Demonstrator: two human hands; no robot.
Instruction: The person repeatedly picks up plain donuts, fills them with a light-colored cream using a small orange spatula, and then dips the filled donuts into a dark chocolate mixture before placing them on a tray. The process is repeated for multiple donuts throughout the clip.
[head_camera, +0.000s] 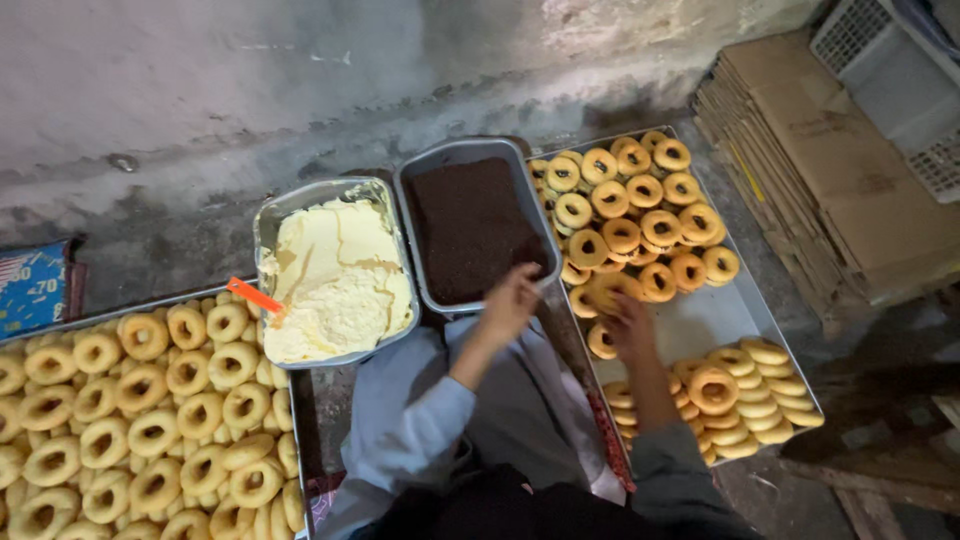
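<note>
Seated on the floor w/ trays all round, a person dips the left hand (510, 300), fingers curled, contents unclear, at the near edge of a dark-crumb tray (470, 230). The right hand (632, 325) lies half-open on a golden ring pastry (603, 340) in the right tray (700, 320), so coating looks in progress. Cream tray (335, 275) and plain rings (150, 410) sit left.

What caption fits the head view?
Left hand over the brown-crumb pan, right hand on a ring biscuit in the tray.
</note>
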